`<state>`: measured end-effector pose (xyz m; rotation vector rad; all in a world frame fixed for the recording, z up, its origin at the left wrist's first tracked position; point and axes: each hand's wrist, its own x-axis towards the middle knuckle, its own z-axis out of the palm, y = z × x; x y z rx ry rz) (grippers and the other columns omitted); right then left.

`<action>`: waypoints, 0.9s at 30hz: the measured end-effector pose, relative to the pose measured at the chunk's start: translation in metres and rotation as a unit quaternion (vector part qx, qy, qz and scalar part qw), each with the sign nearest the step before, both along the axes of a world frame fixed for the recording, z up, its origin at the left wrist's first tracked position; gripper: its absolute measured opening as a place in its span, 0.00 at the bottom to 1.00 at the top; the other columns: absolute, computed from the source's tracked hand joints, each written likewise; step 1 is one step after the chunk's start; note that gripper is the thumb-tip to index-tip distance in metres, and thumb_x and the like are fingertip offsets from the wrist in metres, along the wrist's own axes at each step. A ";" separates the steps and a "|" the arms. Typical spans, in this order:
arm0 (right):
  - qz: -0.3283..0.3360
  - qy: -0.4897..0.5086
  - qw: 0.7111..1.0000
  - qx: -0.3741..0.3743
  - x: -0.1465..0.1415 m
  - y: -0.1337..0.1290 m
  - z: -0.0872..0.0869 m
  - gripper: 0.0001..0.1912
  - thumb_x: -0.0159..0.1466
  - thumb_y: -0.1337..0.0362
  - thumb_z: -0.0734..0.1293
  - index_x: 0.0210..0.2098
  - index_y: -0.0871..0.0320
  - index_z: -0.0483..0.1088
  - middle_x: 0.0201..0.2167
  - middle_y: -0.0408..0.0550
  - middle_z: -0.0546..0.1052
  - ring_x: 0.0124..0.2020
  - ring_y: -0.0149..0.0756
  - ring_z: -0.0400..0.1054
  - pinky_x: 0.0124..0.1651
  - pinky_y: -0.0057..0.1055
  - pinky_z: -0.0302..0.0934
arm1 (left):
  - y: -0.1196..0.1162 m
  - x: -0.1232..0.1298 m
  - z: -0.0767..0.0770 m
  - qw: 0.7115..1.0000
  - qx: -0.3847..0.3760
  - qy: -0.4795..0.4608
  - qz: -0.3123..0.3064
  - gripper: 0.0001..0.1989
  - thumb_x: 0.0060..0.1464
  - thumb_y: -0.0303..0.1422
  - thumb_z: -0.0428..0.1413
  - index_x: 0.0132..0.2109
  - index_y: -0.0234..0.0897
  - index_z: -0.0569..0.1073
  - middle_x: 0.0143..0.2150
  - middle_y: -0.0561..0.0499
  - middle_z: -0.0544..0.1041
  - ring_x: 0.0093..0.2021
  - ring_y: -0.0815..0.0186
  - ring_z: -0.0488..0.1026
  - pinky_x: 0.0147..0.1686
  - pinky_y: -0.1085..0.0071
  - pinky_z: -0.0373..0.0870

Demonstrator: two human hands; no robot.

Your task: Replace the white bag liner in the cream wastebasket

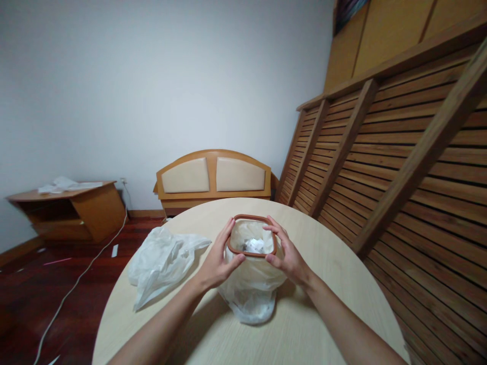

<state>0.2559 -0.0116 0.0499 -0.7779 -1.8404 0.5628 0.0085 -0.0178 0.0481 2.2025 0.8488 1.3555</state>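
Observation:
A small trash bin with a brown rim stands on the round pale table. A whitish translucent plastic bag lines it and hangs loosely over the outside, bunching on the tabletop in front. Crumpled white scraps lie inside. My left hand grips the rim's left side, thumb at the near corner. On the right, my right hand holds the rim with its fingers over the edge and the thumb in front. Left of the bin lies a crumpled white plastic bag, touched by neither hand.
Beyond the table is a wooden headboard with two cream panels. Slatted wooden frames lean along the right. A low wooden cabinet with white sheets on top stands at left, and a white cable crosses the dark red floor.

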 end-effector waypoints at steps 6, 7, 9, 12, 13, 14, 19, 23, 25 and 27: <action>0.013 0.039 0.999 -0.025 -0.001 -0.001 0.001 0.29 0.56 0.39 0.72 0.46 0.51 0.66 0.73 0.59 0.52 0.74 0.54 0.44 0.73 0.56 0.38 | -0.002 0.001 0.001 1.000 -0.026 -0.015 -0.006 0.44 0.60 0.46 0.60 0.74 0.40 0.47 0.76 0.39 0.49 0.75 0.48 0.47 0.73 0.46 0.44; 0.015 0.043 0.999 -0.027 -0.001 -0.001 0.001 0.29 0.56 0.39 0.73 0.45 0.51 0.65 0.73 0.59 0.52 0.74 0.54 0.44 0.73 0.56 0.38 | -0.002 0.002 0.001 0.999 -0.028 -0.018 -0.007 0.44 0.60 0.46 0.60 0.74 0.40 0.47 0.76 0.39 0.49 0.75 0.48 0.47 0.73 0.46 0.44; 0.019 0.047 0.998 -0.029 0.000 0.000 0.001 0.29 0.56 0.39 0.73 0.44 0.51 0.65 0.73 0.59 0.53 0.74 0.54 0.44 0.73 0.55 0.38 | -0.003 0.002 0.000 0.999 -0.032 -0.021 -0.006 0.45 0.59 0.45 0.60 0.74 0.40 0.46 0.76 0.38 0.49 0.75 0.47 0.47 0.73 0.46 0.44; 0.021 0.055 0.998 -0.031 0.003 0.000 0.002 0.29 0.55 0.39 0.73 0.45 0.51 0.65 0.73 0.58 0.53 0.74 0.54 0.44 0.73 0.55 0.38 | -0.002 0.002 -0.002 0.999 -0.039 -0.016 0.002 0.46 0.60 0.46 0.60 0.74 0.39 0.44 0.76 0.36 0.48 0.75 0.47 0.48 0.73 0.46 0.46; 0.020 0.060 0.998 -0.030 0.004 0.001 0.002 0.30 0.55 0.38 0.72 0.45 0.51 0.65 0.73 0.58 0.53 0.74 0.54 0.44 0.73 0.55 0.37 | -0.002 0.002 -0.002 0.999 -0.037 -0.011 0.004 0.45 0.60 0.45 0.59 0.74 0.39 0.44 0.76 0.36 0.49 0.75 0.48 0.49 0.73 0.46 0.47; 0.018 0.065 0.997 -0.028 0.006 0.002 0.002 0.30 0.55 0.37 0.72 0.45 0.51 0.65 0.74 0.57 0.52 0.74 0.53 0.43 0.73 0.55 0.37 | -0.002 0.002 -0.001 1.000 -0.031 -0.004 0.004 0.44 0.61 0.45 0.59 0.73 0.39 0.45 0.75 0.35 0.50 0.74 0.48 0.50 0.72 0.45 0.47; -0.014 0.098 0.995 -0.008 0.021 0.010 0.003 0.28 0.57 0.37 0.70 0.45 0.50 0.64 0.74 0.56 0.53 0.75 0.51 0.43 0.73 0.53 0.35 | -0.007 0.001 0.007 0.997 0.055 0.048 0.031 0.29 0.60 0.41 0.59 0.65 0.41 0.62 0.73 0.37 0.56 0.74 0.46 0.50 0.70 0.41 0.50; -0.089 0.097 0.991 -0.022 0.038 0.026 0.000 0.27 0.57 0.38 0.70 0.43 0.50 0.64 0.74 0.55 0.53 0.74 0.50 0.45 0.73 0.51 0.38 | -0.013 0.002 0.014 0.988 0.130 0.073 0.051 0.08 0.59 0.35 0.59 0.45 0.40 0.73 0.67 0.40 0.66 0.72 0.46 0.54 0.67 0.43 0.56; -0.133 0.094 0.986 -0.039 0.047 0.034 -0.005 0.26 0.57 0.39 0.70 0.43 0.50 0.65 0.73 0.55 0.54 0.74 0.50 0.47 0.73 0.51 0.40 | -0.014 0.003 0.016 0.983 0.161 0.078 0.049 0.03 0.58 0.33 0.59 0.38 0.40 0.73 0.63 0.41 0.72 0.70 0.47 0.59 0.65 0.46 0.60; -0.177 0.091 0.979 -0.048 0.056 0.042 -0.010 0.25 0.57 0.40 0.70 0.42 0.51 0.65 0.72 0.57 0.56 0.73 0.50 0.49 0.72 0.51 0.42 | -0.015 0.003 0.017 0.980 0.177 0.078 0.052 0.03 0.58 0.31 0.59 0.36 0.40 0.71 0.59 0.42 0.74 0.67 0.49 0.62 0.63 0.48 0.63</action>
